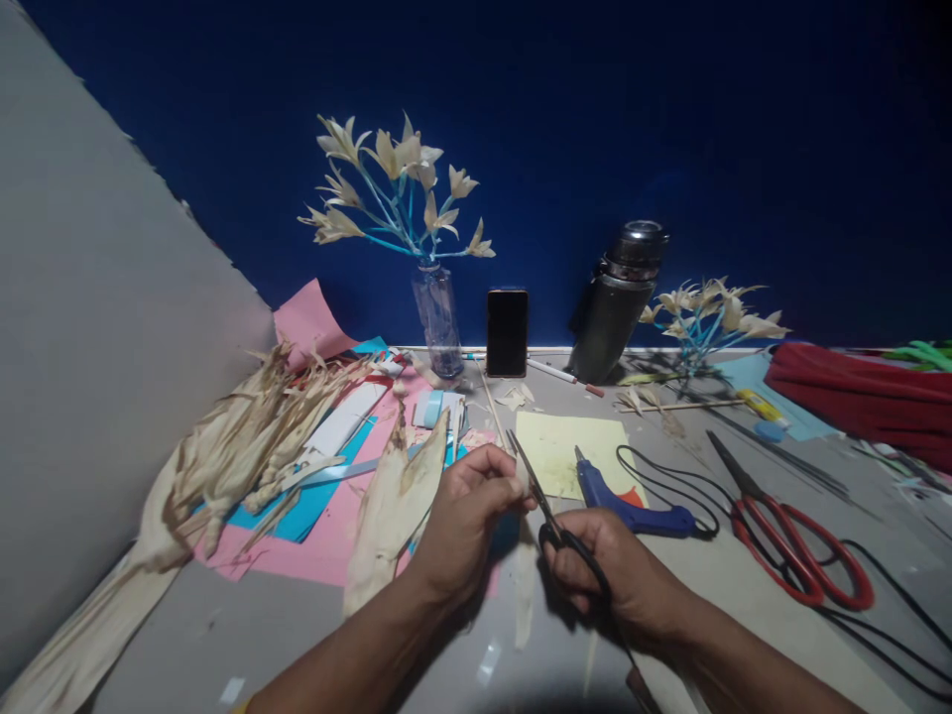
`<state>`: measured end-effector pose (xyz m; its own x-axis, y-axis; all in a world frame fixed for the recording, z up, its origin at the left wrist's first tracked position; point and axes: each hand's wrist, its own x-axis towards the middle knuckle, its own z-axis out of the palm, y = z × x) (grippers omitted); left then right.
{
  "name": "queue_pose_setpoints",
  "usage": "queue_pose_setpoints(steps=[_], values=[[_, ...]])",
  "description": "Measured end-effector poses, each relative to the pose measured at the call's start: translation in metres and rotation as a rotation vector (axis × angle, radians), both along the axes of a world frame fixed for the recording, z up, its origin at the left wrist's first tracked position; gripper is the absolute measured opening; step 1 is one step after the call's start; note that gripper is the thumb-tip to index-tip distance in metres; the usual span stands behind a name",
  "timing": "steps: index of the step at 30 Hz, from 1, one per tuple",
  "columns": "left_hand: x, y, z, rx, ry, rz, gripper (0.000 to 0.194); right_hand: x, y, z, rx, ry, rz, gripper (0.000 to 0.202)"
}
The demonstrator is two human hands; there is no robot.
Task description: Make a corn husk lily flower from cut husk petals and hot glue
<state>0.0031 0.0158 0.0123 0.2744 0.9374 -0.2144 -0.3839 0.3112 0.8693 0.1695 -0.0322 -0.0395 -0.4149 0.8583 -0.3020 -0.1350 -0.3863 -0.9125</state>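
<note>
The left hand (476, 516), fingers pinched closed, grips a small pale piece of dry husk (523, 479) at the frame's centre. The right hand (599, 560) curls around the black-handled scissors (566, 540), their slim metal blades beside that piece. Papery, ribbed, fibrous husks (223, 446) lie heaped at left on smooth pink paper (297, 562); right of centre sits a glossy blue plastic glue gun (625, 506). No writing is legible.

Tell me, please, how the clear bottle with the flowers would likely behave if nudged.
The bottle would probably tip rather than slide, being narrow, with the flowers spread high and wide above it. Their blue stems look thin, so they may sway. The petals look thin and dry, so a fall could well crack them.
</note>
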Motion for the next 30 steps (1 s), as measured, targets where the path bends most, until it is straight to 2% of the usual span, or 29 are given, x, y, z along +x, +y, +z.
queue_pose_setpoints(steps=[12, 19, 30], values=[[-0.0007, -0.0008, 0.0040, -0.007, -0.005, -0.003, 0.009, 0.0000, 0.0006, -0.0028, 0.019, 0.033, -0.003, 0.060], [-0.0014, 0.0004, 0.0001, 0.008, 0.009, -0.016, 0.006, 0.0021, 0.0004, -0.0073, 0.042, 0.055, 0.014, 0.061], [-0.0010, 0.0005, 0.0024, 0.015, 0.021, -0.010, 0.006, 0.0005, 0.0008, -0.0001, 0.031, 0.031, 0.012, 0.058]])
